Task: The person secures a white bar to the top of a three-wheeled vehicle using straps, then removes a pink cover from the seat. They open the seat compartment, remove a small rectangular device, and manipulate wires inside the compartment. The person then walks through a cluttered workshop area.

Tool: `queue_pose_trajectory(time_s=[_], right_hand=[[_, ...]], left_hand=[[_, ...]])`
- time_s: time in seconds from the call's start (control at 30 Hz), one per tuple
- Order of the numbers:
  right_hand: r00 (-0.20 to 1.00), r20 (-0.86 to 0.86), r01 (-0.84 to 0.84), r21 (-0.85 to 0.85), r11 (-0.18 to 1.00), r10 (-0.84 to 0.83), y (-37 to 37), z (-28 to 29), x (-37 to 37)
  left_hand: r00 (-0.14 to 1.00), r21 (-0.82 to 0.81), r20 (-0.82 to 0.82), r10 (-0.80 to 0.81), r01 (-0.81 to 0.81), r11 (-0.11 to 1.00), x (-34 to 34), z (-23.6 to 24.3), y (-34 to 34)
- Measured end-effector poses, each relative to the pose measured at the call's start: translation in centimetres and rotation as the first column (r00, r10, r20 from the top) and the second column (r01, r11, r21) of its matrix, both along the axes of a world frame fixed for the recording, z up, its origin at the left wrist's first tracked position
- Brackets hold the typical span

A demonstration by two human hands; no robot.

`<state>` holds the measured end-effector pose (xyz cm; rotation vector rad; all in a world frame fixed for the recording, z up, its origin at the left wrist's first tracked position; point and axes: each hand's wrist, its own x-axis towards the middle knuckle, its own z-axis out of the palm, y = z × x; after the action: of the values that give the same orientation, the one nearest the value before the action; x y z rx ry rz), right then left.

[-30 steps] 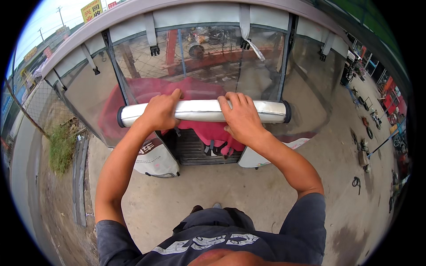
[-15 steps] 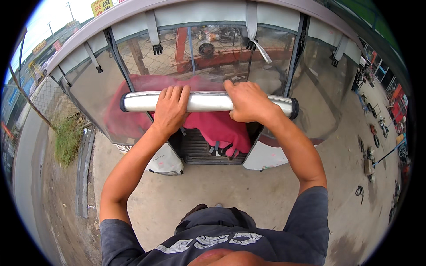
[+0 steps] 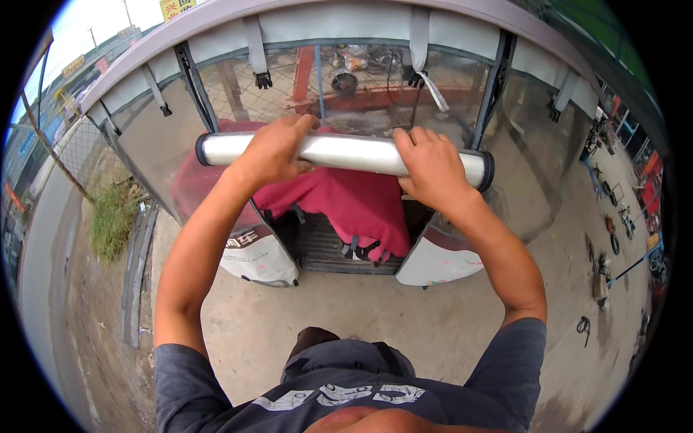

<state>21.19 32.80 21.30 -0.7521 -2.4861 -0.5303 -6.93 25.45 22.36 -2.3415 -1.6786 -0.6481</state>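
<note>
A silver roll (image 3: 345,151) with dark end rims lies crosswise in front of the clear plastic cover (image 3: 361,101) of a small vehicle. My left hand (image 3: 276,148) grips it left of centre, and my right hand (image 3: 432,162) grips it near its right part. Above hang pale straps (image 3: 419,36) with black buckles from the lilac canopy edge (image 3: 317,9). Below the roll a red cloth (image 3: 361,216) drapes inside the open front, over a dark ribbed floor (image 3: 325,252), between two white lower panels (image 3: 440,263).
Concrete ground (image 3: 339,303) lies around me. A grassy patch (image 3: 110,234), fence and road are at the left. Several parts and tyres (image 3: 610,220) lie on the ground at the right, beside shopfronts. Through the plastic, a red metal frame (image 3: 303,72) and mesh fence show.
The roll has risen toward the canopy, held in both my hands, which have moved up with it. More of the red cloth shows below it.
</note>
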Motion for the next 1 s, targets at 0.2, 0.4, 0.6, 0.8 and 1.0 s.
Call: queue_pose_trajectory(time_s=[0.2, 0.4, 0.6, 0.8, 1.0], right_hand=[[0.992, 0.126, 0.001, -0.246, 0.969, 0.031, 2.6, 3.7, -0.4], [0.992, 0.083, -0.067, -0.325, 0.943, 0.099, 3.1, 4.6, 0.0], [0.999, -0.009, -0.039, 0.004, 0.999, 0.039, 0.3, 3.2, -0.7], [0.996, -0.094, 0.004, 0.075, 0.997, 0.003, 2.3, 2.8, -1.6], [0.988, -0.071, -0.145, -0.054, 0.988, 0.141, 5.5, 5.2, -1.4]], left_hand=[[0.969, 0.46, -0.213, 0.124, -0.012, 0.888, 0.9, -3.0, -0.5], [0.964, 0.486, -0.245, 0.104, 0.03, 0.873, -0.6, -2.8, 2.3], [0.984, 0.267, -0.174, -0.032, 0.078, 0.96, -1.5, 0.9, 2.6], [0.989, 0.023, -0.049, -0.136, 0.137, 0.99, -2.3, 3.5, 3.7], [0.987, 0.331, -0.137, -0.082, 0.124, 0.935, -0.2, 2.8, 2.1]])
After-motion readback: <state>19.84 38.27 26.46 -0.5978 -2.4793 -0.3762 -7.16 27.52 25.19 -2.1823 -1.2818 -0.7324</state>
